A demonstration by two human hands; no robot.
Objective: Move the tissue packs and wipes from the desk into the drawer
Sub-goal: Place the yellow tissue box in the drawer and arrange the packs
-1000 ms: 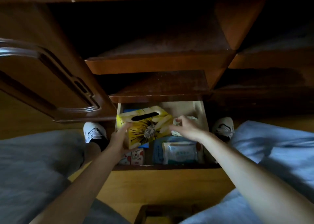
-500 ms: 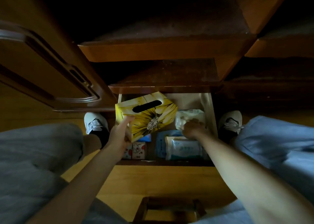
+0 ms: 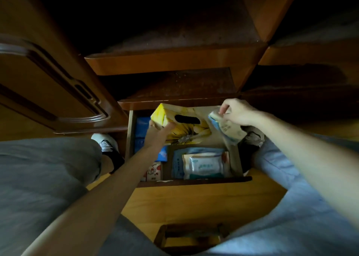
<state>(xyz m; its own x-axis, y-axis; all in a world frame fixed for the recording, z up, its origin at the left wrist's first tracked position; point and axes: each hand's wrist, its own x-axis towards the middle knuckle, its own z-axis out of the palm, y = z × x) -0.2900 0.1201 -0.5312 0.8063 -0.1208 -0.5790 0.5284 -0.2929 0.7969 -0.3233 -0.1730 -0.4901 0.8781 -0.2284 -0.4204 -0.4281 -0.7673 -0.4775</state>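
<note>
**Light box, limp pack, both over the drawer**

Our left hand (image 3: 159,134) grips the yellow tissue box (image 3: 182,125) by its stiff near corner, tilted above the drawer (image 3: 194,183). Our right hand (image 3: 236,112) pinches the soft wipes pack (image 3: 226,128) at its top edge; it dangles, likely light and slippery.

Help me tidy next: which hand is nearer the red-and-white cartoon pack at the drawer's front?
Left. The left hand grips the yellow tissue box just above the cartoon pack; the right hand holds a wipes pack at the far right corner.
</note>
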